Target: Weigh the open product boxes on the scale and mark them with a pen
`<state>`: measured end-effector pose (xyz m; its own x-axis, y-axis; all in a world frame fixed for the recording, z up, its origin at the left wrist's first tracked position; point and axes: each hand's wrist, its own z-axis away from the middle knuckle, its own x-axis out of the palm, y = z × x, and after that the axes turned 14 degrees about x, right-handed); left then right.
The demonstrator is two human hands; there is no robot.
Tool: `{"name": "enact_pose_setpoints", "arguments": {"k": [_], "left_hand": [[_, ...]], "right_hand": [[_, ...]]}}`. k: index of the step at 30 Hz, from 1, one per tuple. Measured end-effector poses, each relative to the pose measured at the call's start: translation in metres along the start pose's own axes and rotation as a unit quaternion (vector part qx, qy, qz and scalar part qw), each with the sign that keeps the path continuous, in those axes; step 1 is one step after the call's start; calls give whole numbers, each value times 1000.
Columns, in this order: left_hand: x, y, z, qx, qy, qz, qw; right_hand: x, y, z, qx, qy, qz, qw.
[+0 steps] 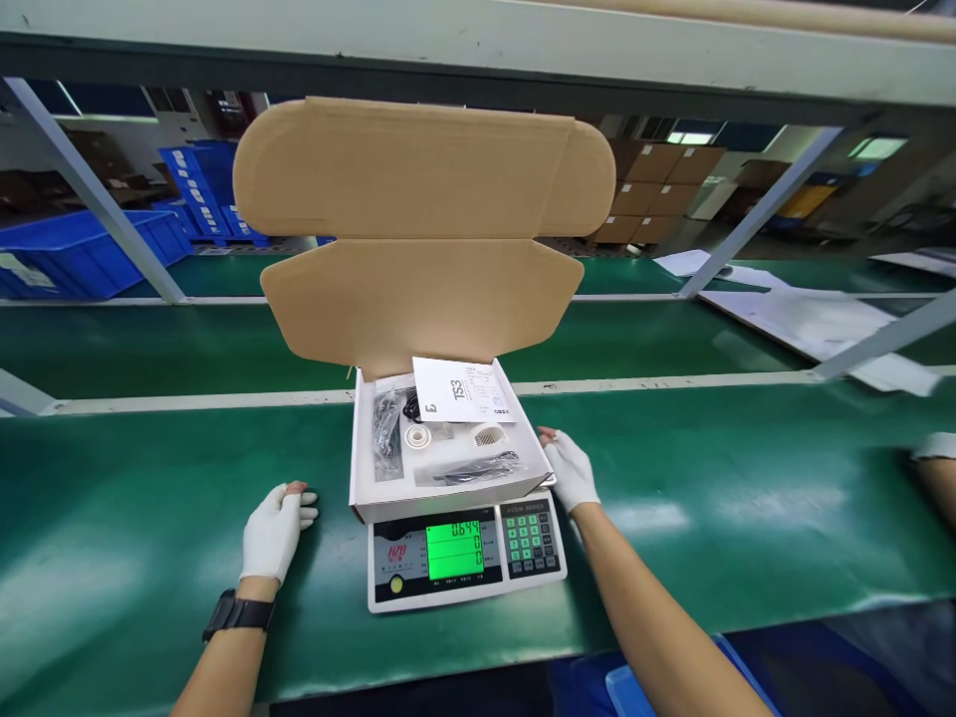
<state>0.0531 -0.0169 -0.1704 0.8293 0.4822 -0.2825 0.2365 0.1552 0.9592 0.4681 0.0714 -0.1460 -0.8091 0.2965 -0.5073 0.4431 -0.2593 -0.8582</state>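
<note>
An opened cardboard box point(362, 438), white on the outside rim and brown inside the raised lid point(425, 179), sits on a digital scale point(467, 558) with a green lit display. Bagged cables point(387, 433), white parts in a white insert and a printed "TS3" leaflet point(463, 390) lie in the box. My left hand point(273, 533), in a white glove, rests on the green surface left of the box, fingers loosely extended and holding nothing. Close by the box's right side is my gloved right hand point(572, 470), its fingers stretched forward; whether they touch the box I cannot tell.
The green work surface point(149, 478) runs across the view. Behind stand blue crates point(90, 249) at left, stacked cartons point(657, 189) at right and white sheets point(814, 319). Another person's gloved hand point(937, 446) shows at the right edge. Slanted metal posts support a beam overhead.
</note>
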Motion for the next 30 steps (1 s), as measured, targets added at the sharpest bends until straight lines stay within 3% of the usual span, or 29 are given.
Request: {"name": "enact_pose_setpoints", "arguments": {"k": [4, 6, 8, 12, 15, 18, 21, 23, 25, 27, 30], "left_hand": [[-2, -1, -3, -13, -7, 27, 1000], [-1, 0, -7, -16, -12, 30, 999], [2, 4, -13, -14, -14, 37, 999], [8, 17, -27, -13, -12, 63, 998], [9, 21, -31, -14, -2, 91, 996], [7, 15, -28, -10, 7, 126, 992], [4, 9, -25, -23, 19, 151, 988], [4, 15, -26, -36, 18, 168, 985], [6, 34, -30, -21, 4, 181, 983], [14, 67, -36, 30, -19, 197, 980], [35, 125, -48, 107, -53, 250, 961]], "right_hand": [[-34, -53, -4, -49, 58, -85, 994], [-47, -95, 2, -118, 82, -104, 984], [-49, -142, 14, -205, 57, -99, 972], [-19, -226, 43, -365, -107, 5, 925], [22, -262, 53, -457, -154, 75, 873], [57, -269, 52, -521, -154, 106, 833], [75, -257, 47, -549, -173, 160, 802], [80, -247, 45, -542, -167, 170, 806], [83, -240, 43, -521, -129, 156, 829], [87, -237, 42, -512, -87, 154, 841], [95, -238, 43, -538, -62, 183, 820]]}}
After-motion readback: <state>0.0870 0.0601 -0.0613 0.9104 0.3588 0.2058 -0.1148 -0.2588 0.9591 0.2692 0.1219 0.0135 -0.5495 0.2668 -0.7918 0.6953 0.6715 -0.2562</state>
